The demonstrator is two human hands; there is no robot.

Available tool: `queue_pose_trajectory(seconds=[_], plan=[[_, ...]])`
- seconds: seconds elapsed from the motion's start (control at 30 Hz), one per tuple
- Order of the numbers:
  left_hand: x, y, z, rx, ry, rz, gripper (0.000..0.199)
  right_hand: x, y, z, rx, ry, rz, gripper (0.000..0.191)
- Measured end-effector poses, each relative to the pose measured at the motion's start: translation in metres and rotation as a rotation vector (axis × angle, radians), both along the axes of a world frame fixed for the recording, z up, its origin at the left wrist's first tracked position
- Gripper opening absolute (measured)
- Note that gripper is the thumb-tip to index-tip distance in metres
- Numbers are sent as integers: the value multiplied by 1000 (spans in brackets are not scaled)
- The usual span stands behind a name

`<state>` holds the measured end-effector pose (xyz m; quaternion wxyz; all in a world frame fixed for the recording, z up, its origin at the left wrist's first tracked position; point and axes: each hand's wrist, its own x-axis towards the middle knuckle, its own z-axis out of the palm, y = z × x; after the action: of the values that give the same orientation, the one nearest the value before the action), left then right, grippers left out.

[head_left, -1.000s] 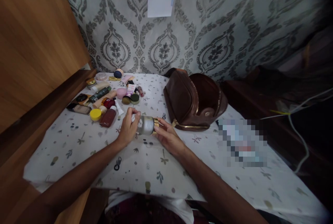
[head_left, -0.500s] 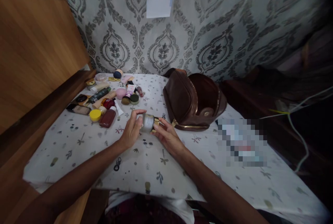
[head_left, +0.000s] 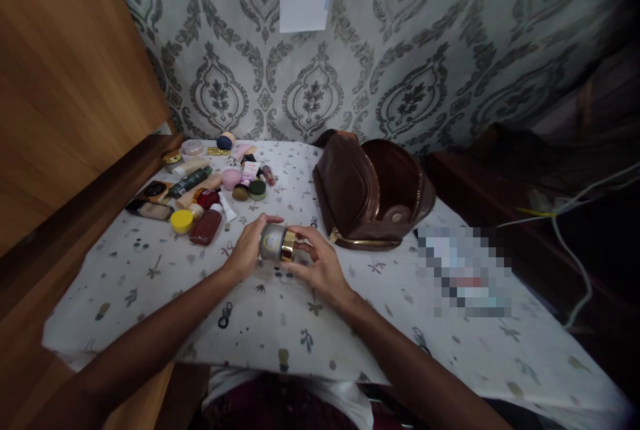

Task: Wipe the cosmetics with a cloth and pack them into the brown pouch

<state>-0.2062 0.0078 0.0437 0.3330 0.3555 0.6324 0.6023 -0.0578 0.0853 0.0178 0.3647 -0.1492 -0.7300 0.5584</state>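
A small frosted glass cosmetic jar (head_left: 272, 243) with a shiny gold lid lies sideways between my two hands, above the table. My left hand (head_left: 245, 250) is closed round its base end, fingers over the top. On the other side, my right hand (head_left: 320, 263) has its thumb and fingers curved about the gold lid (head_left: 289, 245). Just beyond the right hand stands a brown leather toiletry bag (head_left: 345, 183), unzipped with its flap up, its inside dark.
Several cosmetics cover the table's left side, among them a dark red bottle (head_left: 206, 226), a yellow-lidded jar (head_left: 181, 221) and a pink sponge (head_left: 231, 179). A pixelated item (head_left: 465, 273) lies at right. A wooden cabinet (head_left: 75, 70) borders the left; white cables (head_left: 575, 243) hang at right.
The jar has turned so its printed label and gold lid show more. My right hand's fingers have spread wider about the lid. The bag and the other cosmetics stay put.
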Motion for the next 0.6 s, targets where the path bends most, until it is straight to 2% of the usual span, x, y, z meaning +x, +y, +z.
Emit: queue_pose_trajectory(seconds=[0.13,0.27,0.47,0.6], plan=[[3,5,1,-96,-353,-85,62,4,0,2,377,-90,-110,46],[3,5,2,-127,-391,-156,69,6,0,2,577,-69,-154,49],[3,1,1,-62,-304,-227,61,5,-2,2,602,-95,-199,56],[2,2,-4,-84,-273,-203,59,4,-2,-1,560,-137,-225,56]])
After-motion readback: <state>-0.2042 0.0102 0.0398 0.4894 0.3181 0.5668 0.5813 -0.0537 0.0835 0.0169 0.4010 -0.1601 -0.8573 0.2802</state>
